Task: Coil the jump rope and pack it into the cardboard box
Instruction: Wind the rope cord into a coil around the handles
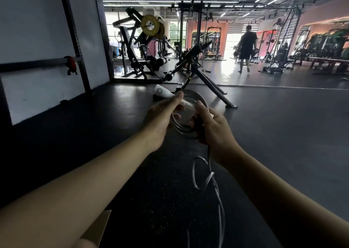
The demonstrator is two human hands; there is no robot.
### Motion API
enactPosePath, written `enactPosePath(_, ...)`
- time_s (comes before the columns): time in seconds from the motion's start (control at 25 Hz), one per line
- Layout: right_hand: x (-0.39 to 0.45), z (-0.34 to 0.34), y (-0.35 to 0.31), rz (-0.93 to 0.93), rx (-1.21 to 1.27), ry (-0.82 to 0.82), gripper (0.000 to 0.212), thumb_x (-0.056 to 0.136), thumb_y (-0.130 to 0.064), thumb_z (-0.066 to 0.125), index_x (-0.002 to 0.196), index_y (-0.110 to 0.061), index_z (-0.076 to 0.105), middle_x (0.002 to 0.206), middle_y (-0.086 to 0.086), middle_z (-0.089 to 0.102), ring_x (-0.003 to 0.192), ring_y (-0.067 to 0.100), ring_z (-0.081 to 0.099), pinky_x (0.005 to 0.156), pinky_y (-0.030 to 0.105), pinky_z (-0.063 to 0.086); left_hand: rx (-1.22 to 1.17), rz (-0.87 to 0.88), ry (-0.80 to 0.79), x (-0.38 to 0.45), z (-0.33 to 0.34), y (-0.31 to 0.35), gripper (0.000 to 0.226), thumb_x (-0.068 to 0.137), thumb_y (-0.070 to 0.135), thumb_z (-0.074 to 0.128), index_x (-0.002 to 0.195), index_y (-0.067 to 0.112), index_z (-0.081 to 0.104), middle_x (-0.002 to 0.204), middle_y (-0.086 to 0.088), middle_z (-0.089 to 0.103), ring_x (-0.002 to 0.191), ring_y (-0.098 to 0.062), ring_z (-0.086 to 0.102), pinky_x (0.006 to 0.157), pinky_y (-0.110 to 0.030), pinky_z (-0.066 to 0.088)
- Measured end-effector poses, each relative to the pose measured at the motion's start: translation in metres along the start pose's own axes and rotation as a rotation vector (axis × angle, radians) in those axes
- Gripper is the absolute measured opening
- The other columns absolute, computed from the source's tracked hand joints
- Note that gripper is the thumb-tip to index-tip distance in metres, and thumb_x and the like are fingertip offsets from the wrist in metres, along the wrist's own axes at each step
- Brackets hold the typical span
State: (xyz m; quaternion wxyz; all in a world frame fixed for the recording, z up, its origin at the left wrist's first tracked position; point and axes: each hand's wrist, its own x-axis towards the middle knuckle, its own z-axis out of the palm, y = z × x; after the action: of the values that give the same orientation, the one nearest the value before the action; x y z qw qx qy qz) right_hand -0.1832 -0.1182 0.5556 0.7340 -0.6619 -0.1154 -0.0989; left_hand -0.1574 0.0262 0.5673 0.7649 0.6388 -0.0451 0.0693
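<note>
A jump rope with white handles point(164, 93) and a pale grey cord is held out in front of me. My left hand point(162, 118) grips a white handle, whose end sticks out up and to the left. My right hand point(214, 127) grips the second handle together with a small coil of cord point(182, 129) that loops between both hands. The loose rest of the cord point(211, 179) hangs down from my right hand in wavy loops toward the floor. A corner of the cardboard box point(98, 229) shows at the bottom left, under my left forearm.
Dark rubber gym floor point(283, 134) spreads around me. A black exercise machine point(196, 62) with angled legs stands straight ahead. A white wall with a black rack point(75, 40) is on the left. A person point(246, 47) walks away at the far right among more machines.
</note>
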Motion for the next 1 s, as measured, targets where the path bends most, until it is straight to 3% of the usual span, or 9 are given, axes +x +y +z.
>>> enactPosePath(0.12,0.004,-0.010,0.002,0.005,-0.080,-0.094,0.035,0.103,-0.043,0.055,0.074,-0.024,0.062,0.064,-0.002,0.061,0.043,0.007,0.039,0.038,0.017,0.028,0.118,0.163,-0.106,0.014,-0.031,0.018,0.041,0.073,0.043,0.086,0.109,0.029,0.071,0.103,0.005,0.075,0.097,-0.016,0.068,0.088,-0.035,0.049)
enactPosePath(0.2,0.005,-0.012,-0.001,-0.022,-0.158,-0.179,0.033,0.105,-0.037,0.054,0.080,-0.020,0.067,0.062,-0.004,0.059,0.044,0.005,0.042,0.040,0.015,0.031,0.503,0.300,-0.289,0.018,-0.038,0.044,0.067,0.067,0.047,0.088,0.127,0.030,0.063,0.117,0.007,0.073,0.104,-0.008,0.070,0.083,-0.022,0.053)
enactPosePath(0.28,0.007,-0.012,-0.007,-0.074,-0.255,-0.241,0.032,0.106,-0.030,0.052,0.093,-0.008,0.070,0.060,-0.002,0.060,0.048,0.001,0.048,0.046,0.012,0.036,1.006,0.352,-0.540,0.015,-0.027,0.068,0.067,0.064,0.053,0.087,0.124,0.029,0.066,0.111,0.008,0.075,0.100,-0.004,0.071,0.080,-0.019,0.054)
enactPosePath(0.36,0.008,-0.012,-0.016,-0.111,-0.342,-0.288,0.034,0.107,-0.030,0.051,0.102,-0.005,0.074,0.062,0.004,0.065,0.054,0.000,0.052,0.053,0.014,0.039,1.235,0.270,-0.663,0.010,-0.011,0.081,0.049,0.070,0.047,0.088,0.109,0.020,0.073,0.094,0.001,0.079,0.085,-0.012,0.075,0.072,-0.022,0.055)
enactPosePath(0.56,0.006,-0.022,-0.032,-0.157,-0.411,-0.278,0.046,0.109,-0.036,0.042,0.080,-0.020,0.073,0.057,-0.011,0.065,0.050,-0.004,0.055,0.052,0.008,0.040,1.141,0.190,-0.651,0.010,0.004,0.074,0.043,0.084,0.045,0.078,0.096,0.005,0.072,0.062,0.000,0.071,0.054,-0.012,0.069,0.055,-0.016,0.052)
enactPosePath(0.68,0.007,-0.029,-0.032,-0.256,-0.502,-0.246,0.043,0.100,-0.051,0.048,0.082,-0.018,0.070,0.062,-0.010,0.061,0.054,0.001,0.051,0.054,0.023,0.041,1.043,0.212,-0.638,0.006,0.003,0.063,0.046,0.086,0.046,0.075,0.098,0.002,0.070,0.055,0.004,0.062,0.047,-0.012,0.060,0.056,-0.026,0.052)
enactPosePath(0.8,0.006,-0.042,-0.033,-0.187,-0.348,-0.200,0.062,0.098,-0.063,0.043,0.089,-0.007,0.068,0.063,-0.003,0.058,0.049,0.010,0.042,0.047,0.022,0.031,0.654,0.262,-0.532,-0.003,0.003,0.055,0.044,0.094,0.039,0.069,0.094,-0.005,0.065,0.050,0.005,0.052,0.041,-0.012,0.046,0.058,-0.034,0.054)
enactPosePath(0.88,0.003,-0.051,-0.029,-0.128,-0.256,-0.184,0.075,0.096,-0.069,0.036,0.093,-0.001,0.067,0.069,0.011,0.062,0.052,0.021,0.041,0.048,0.028,0.031,0.289,0.266,-0.390,-0.007,0.005,0.057,0.030,0.100,0.033,0.061,0.085,0.007,0.060,0.049,0.009,0.044,0.040,-0.009,0.039,0.060,-0.032,0.057)
enactPosePath(1.0,-0.005,-0.045,-0.018,-0.093,-0.190,-0.195,0.083,0.086,-0.082,0.029,0.097,-0.009,0.067,0.085,0.010,0.069,0.054,0.020,0.047,0.050,0.028,0.034,-0.072,0.196,-0.201,-0.013,0.017,0.056,0.034,0.101,0.040,0.058,0.076,0.017,0.052,0.050,0.010,0.040,0.043,-0.006,0.039,0.066,-0.030,0.053)
